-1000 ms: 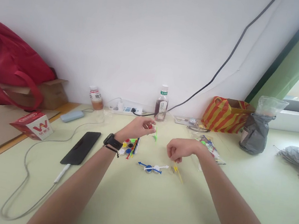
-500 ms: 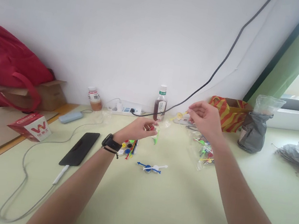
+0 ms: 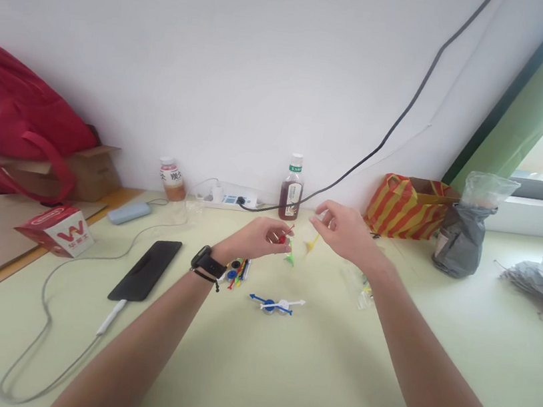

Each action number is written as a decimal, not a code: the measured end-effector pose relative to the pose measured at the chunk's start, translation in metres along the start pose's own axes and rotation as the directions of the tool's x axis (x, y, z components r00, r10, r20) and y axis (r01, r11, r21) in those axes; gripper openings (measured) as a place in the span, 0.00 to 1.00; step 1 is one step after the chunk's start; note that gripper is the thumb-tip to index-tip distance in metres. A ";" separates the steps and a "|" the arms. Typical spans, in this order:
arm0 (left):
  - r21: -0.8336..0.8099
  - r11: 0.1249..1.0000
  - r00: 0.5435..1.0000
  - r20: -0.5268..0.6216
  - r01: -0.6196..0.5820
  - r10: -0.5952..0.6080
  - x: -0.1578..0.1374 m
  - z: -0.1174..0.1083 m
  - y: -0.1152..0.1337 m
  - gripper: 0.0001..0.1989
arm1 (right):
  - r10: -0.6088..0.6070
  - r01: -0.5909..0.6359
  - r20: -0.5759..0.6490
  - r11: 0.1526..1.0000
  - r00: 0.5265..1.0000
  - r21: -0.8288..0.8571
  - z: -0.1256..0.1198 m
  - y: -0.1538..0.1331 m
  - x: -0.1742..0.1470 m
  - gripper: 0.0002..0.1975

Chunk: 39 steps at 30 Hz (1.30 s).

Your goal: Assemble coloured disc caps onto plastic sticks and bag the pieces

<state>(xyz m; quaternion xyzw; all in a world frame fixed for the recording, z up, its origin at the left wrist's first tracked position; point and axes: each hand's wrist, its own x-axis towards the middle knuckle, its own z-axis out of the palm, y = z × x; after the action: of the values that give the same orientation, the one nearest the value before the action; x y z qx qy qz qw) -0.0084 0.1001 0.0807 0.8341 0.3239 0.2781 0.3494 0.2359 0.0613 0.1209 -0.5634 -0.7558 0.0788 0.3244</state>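
Observation:
My left hand (image 3: 264,239), wearing a black watch, is closed on a red arrow spinner (image 3: 282,239). A green arrow spinner (image 3: 290,255) shows just under its fingertips; whether the fingers grip it too is hard to see. To the right, my right hand (image 3: 341,230) pinches a yellow arrow spinner (image 3: 313,244), blurred, which hangs below the fingertips. Nearer to me on the table lie a blue arrow spinner (image 3: 268,305) and a white arrow spinner (image 3: 283,306), side by side with their arrows crossing. Coloured discs and arrows (image 3: 236,273) lie partly behind my left wrist.
A clear bag of spinner parts (image 3: 365,292) is mostly hidden by my right forearm. Behind stand a dark drink bottle (image 3: 292,189), a power strip (image 3: 231,199) and a striped bag (image 3: 401,212). A black phone (image 3: 145,270) on a cable lies left, near a red-and-white box (image 3: 58,229).
My right hand has moved left and down with the yellow arrow spinner, towards my left hand. My left hand has shifted slightly right, and the green spinner has shifted with it.

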 end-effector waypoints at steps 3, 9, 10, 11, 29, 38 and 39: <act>-0.068 0.997 0.999 0.004 0.041 -0.041 0.002 0.005 -0.008 0.22 | -0.031 0.031 0.053 1.000 0.998 -0.005 -0.002 -0.004 -0.002 0.14; -0.159 0.980 0.993 0.044 0.118 -0.112 0.003 0.010 -0.021 0.28 | -0.107 0.104 0.365 0.994 0.925 0.028 0.001 0.006 -0.003 0.11; -0.147 0.981 0.992 0.044 0.124 -0.118 0.003 0.010 -0.021 0.29 | -0.123 0.114 0.357 0.992 0.926 0.047 0.003 0.009 -0.001 0.11; -0.130 0.983 0.992 0.033 0.128 -0.125 0.002 0.009 -0.021 0.30 | -0.142 0.126 0.301 0.989 0.943 0.071 0.004 0.012 0.000 0.10; -0.103 0.992 0.995 0.086 0.066 -0.058 0.000 0.027 -0.033 0.38 | -0.387 0.366 0.145 0.918 0.911 0.153 0.004 0.002 -0.005 0.05; -0.288 0.955 0.987 0.160 0.069 -0.023 0.004 0.033 -0.042 0.31 | -0.353 0.343 0.051 0.928 0.934 0.146 0.015 0.000 -0.001 0.05; -0.290 0.953 0.987 0.155 0.084 -0.040 0.004 0.034 -0.043 0.34 | -0.342 0.333 0.044 0.933 0.939 0.138 0.015 -0.001 -0.001 0.04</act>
<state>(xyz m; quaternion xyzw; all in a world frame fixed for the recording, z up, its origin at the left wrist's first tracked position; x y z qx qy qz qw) 0.0029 0.1133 0.0282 0.7802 0.2780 0.2498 0.5016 0.2264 0.0639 0.1094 -0.4002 -0.8450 0.0895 0.3432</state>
